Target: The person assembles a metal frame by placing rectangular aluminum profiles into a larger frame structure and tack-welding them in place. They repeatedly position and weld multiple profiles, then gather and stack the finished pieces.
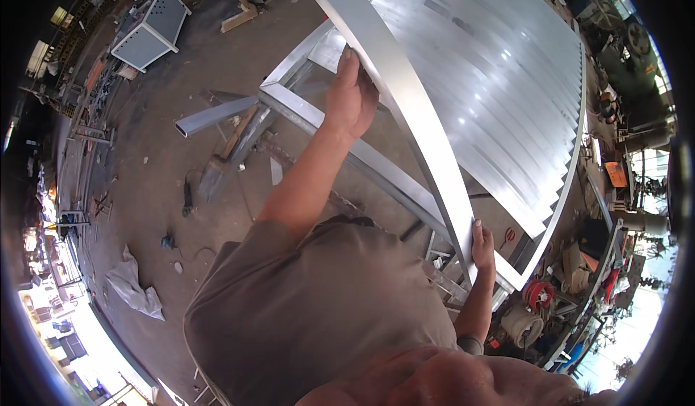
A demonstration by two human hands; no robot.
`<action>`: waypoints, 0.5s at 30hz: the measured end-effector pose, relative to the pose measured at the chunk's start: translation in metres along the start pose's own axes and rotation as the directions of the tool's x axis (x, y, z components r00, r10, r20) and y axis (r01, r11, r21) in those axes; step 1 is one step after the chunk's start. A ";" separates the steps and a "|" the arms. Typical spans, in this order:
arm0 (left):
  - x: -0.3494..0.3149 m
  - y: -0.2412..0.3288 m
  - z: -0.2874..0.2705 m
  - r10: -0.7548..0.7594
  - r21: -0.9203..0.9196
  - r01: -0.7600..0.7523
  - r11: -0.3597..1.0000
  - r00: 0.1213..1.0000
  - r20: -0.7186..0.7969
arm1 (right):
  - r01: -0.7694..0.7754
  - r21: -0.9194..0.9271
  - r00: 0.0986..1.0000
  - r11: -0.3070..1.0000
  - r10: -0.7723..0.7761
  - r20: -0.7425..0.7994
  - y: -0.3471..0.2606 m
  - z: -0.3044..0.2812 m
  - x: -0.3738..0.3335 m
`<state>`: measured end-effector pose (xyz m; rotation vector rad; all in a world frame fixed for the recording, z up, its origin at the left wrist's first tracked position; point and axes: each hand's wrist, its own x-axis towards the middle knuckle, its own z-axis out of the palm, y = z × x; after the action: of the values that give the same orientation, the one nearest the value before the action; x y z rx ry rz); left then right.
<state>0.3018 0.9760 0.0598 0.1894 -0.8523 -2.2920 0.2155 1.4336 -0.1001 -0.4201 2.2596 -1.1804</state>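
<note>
A long, flat silver metal slat (409,102) runs from the top of the view down to my right side, held raised over a metal frame (304,109). My left hand (352,98) is closed on its left edge, thumb up along the side, with the fingers partly hidden beneath it. My right hand (483,248) grips it close to its near end, thumb on the right edge. Beyond it, several similar slats (485,80) lie side by side across the frame, their ends forming a stepped edge on the right. Open gaps show between the frame's nearer bars.
Left of the frame, a rectangular metal tube (217,114) juts out. A grey panelled box (153,28) stands at the far left. Crumpled plastic sheeting (135,286) lies on the floor. At right are a red reel (538,294) and a cluttered bench.
</note>
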 end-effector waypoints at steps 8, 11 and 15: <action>0.035 0.003 -0.035 0.014 0.007 -0.013 1.000 0.998 -0.067 | -0.157 -0.059 0.986 0.986 0.160 0.053 -0.015 0.016 0.023; 0.043 -0.005 -0.046 -0.027 0.014 0.029 0.999 0.992 -0.122 | -0.253 -0.176 0.957 0.951 0.273 0.097 -0.020 0.012 0.028; 0.049 -0.017 -0.052 0.009 0.057 -0.003 0.998 0.994 -0.109 | -0.272 -0.168 0.946 0.948 0.295 0.132 -0.019 0.012 0.029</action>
<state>0.2732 0.9262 0.0132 0.3334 -0.8606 -2.2316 0.1995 1.4009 -0.0996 -0.2222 2.1899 -0.8087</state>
